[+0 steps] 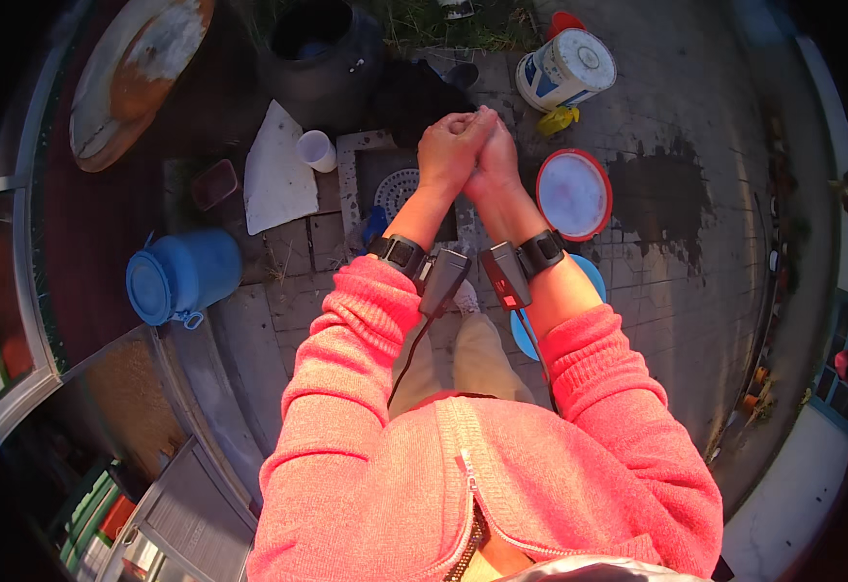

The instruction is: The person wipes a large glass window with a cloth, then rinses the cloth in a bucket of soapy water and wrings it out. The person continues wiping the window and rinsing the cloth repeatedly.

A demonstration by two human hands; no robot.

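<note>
My left hand (pixel 447 151) and my right hand (pixel 498 156) are pressed together in front of me, fingers meeting at the tips. Whether anything lies between the palms is hidden. Beneath the wrists is a square floor drain frame (pixel 349 190) with a round perforated grate (pixel 395 190). To the right of the hands stands a red-rimmed basin of whitish, foamy liquid (pixel 573 195). A blue basin (pixel 523 336) is partly covered by my right forearm. Beyond the hands lies a dark black mass (pixel 413 98) that I cannot identify.
A white lidded bucket (pixel 565 69) stands beside a yellow object (pixel 558 121). Left of the drain are a white cup (pixel 317 151), a pale board (pixel 278 174), a reddish container (pixel 215 185) and a blue lidded can (pixel 185 276). A large dark pot (pixel 318 73) stands farther off. Wet patches darken the paving (pixel 660 193).
</note>
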